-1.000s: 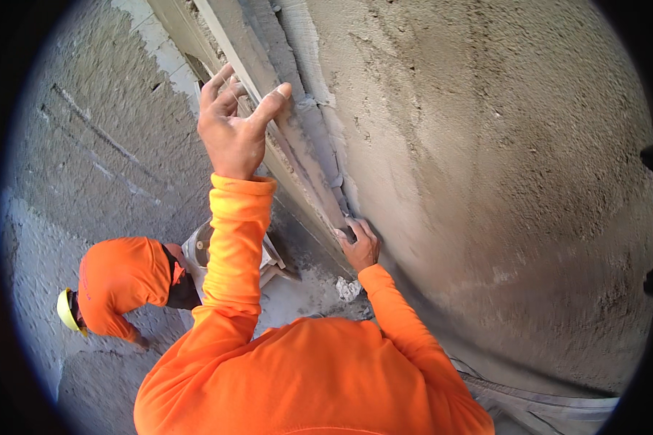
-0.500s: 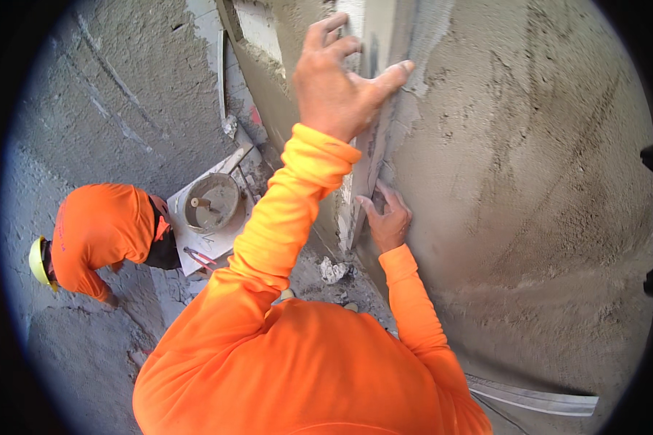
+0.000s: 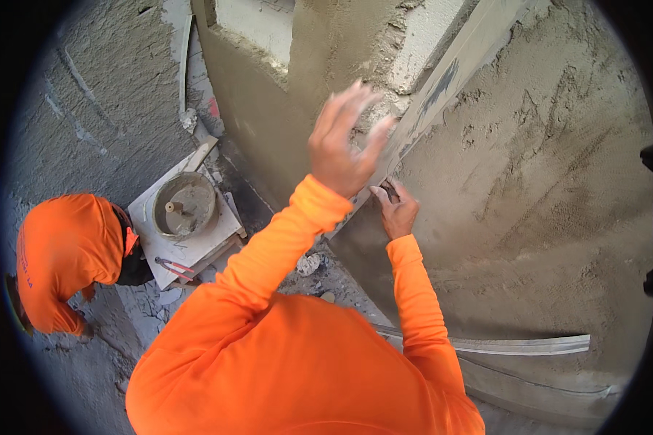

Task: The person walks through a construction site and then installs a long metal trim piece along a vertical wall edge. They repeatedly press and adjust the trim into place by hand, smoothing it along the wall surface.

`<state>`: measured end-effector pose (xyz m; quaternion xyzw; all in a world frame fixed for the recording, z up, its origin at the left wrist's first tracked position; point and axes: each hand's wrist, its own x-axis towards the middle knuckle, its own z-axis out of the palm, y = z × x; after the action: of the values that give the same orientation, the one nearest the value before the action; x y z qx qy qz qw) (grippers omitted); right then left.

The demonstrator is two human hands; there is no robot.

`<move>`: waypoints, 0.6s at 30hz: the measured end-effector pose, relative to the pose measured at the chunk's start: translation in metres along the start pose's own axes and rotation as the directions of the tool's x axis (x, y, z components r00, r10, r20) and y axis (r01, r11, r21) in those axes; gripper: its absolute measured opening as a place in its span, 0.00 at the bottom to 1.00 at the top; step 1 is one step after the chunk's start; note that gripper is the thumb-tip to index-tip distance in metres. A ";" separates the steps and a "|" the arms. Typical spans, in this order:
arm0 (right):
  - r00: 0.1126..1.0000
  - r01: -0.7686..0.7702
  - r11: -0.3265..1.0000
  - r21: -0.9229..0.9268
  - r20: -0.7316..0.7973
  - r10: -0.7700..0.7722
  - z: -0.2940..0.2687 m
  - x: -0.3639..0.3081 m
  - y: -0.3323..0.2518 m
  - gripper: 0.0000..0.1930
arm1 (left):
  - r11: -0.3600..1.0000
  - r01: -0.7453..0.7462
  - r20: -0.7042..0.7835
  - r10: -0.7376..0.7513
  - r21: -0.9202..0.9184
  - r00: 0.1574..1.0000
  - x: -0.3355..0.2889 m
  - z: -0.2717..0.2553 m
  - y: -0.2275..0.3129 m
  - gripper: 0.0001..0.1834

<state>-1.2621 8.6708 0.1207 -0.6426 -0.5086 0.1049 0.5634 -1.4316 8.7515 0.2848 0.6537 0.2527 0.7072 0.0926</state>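
Rough mortar-coated wall (image 3: 530, 181) spreads wide to the right of both hands, coarse and dark-streaked higher up. Long pale strip (image 3: 479, 43) runs slantwise along the wall's near edge, from above right of the left hand, between the hands, to below them.

Change over the last half second: left hand (image 3: 341, 154) was spread with its thumb across the strip; now it sits left of it, fingers open and blurred with motion. Contact at its thumb tip: cannot tell, but no grip shows. Meaning, as I judge it: steadying now rests mostly with the right hand (image 3: 399, 212), at the strip's right edge, thumb and forefinger bent toward each other. Whether they clamp the strip or something small, cannot tell. Hands apart, near each other.

Edges: white panel (image 3: 426, 40) above the left hand, bordering the strip's left side. Whitish lump (image 3: 310, 264) below the left hand.

Room: most to the left hand's left; board (image 3: 151, 238) with bucket (image 3: 157, 210) well apart there, co-worker (image 3: 69, 254) beyond. Right hand has broad wall rightward; pale rail (image 3: 530, 346) lies well below it.
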 end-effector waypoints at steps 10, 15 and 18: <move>0.984 -0.176 0.971 0.164 0.018 0.176 0.002 -0.002 -0.021 0.18 | 0.861 0.470 0.344 -0.509 0.196 0.789 -0.235 0.011 -0.083 0.31; 0.979 -0.203 0.975 0.095 0.021 0.202 0.001 0.001 -0.027 0.18 | 0.883 0.417 0.269 -0.464 0.214 0.844 -0.237 0.024 -0.084 0.29; 0.983 -0.182 0.974 0.137 0.029 0.180 0.002 0.000 -0.029 0.19 | 0.893 0.402 0.216 -0.441 0.204 0.871 -0.237 0.023 -0.083 0.26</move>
<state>-1.2787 8.6674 0.1437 -0.6445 -0.4439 0.1962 0.5909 -1.3950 8.7183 0.0377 0.6737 0.4287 0.5577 0.2264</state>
